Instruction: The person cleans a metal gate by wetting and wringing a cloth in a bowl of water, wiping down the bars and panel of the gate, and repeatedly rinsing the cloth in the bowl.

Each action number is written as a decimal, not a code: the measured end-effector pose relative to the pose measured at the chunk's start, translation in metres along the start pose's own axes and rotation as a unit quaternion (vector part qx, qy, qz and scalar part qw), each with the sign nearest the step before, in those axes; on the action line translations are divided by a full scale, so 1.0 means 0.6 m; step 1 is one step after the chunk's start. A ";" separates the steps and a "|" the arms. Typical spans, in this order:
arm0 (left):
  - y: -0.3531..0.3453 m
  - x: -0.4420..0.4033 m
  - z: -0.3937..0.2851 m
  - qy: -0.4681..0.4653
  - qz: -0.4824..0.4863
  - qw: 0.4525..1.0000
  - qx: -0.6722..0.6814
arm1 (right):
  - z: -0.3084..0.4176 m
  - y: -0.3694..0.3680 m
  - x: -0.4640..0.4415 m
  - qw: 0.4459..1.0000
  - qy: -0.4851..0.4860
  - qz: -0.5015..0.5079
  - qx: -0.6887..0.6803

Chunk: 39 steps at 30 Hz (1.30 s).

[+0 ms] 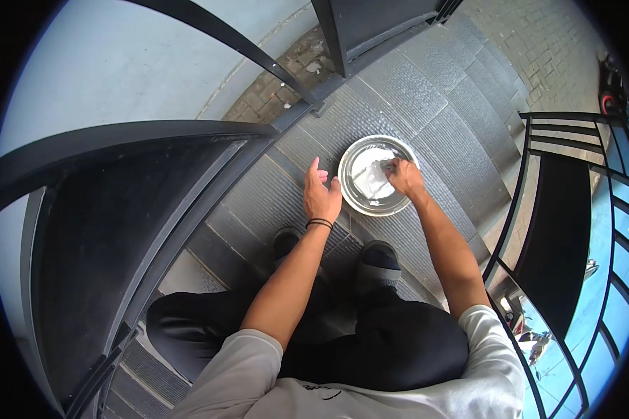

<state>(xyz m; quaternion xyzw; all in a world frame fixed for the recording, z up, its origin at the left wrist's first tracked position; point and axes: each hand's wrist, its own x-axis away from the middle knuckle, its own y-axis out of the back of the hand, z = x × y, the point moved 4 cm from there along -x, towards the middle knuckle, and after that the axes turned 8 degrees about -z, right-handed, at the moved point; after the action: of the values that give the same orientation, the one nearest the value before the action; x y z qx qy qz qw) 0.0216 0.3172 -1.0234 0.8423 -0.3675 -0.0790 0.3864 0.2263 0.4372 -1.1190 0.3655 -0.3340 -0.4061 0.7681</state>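
The right hand (405, 177) seems to work a white cloth (370, 177) inside the bowl (344, 188), fingers curled; pinching, I cannot tell. The left hand (321, 195) hovers beside, fingers spread; moving the cloth calls for steadiness.

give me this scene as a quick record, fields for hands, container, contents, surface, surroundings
left hand: open, beside the basin's rim, contact unclear
right hand: fingers curled, at the white material; grip unclear
container: round metal basin
contents: white material, exact kind unclear
surface: grey textured tiles
wrist: dark bands on the left
surroundings: black railing at the picture's right
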 end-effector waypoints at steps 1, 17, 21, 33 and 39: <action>0.009 0.006 -0.003 0.030 0.009 0.999 0.019 | -0.011 0.002 -0.002 0.990 -0.092 0.030 -0.104; 0.103 0.150 -0.003 0.054 0.066 0.990 0.114 | 0.082 0.047 0.069 0.658 -0.465 0.026 -0.593; 0.124 0.139 -0.006 0.060 0.070 0.990 0.104 | 0.072 0.013 0.058 0.751 -0.423 -0.007 -0.508; 0.171 0.106 -0.034 0.035 0.087 0.984 0.148 | 0.046 -0.037 0.051 0.974 -0.201 0.051 -0.094; 0.238 0.115 -0.052 0.021 0.041 0.985 0.166 | -0.012 -0.002 0.039 0.987 -0.080 -0.137 -0.033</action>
<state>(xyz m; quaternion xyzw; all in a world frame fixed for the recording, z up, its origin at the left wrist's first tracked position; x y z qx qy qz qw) 0.0040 0.2271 -0.8902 0.8804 -0.4016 0.0167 0.2518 0.2424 0.4187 -1.1185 0.3485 -0.3275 -0.5462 0.6877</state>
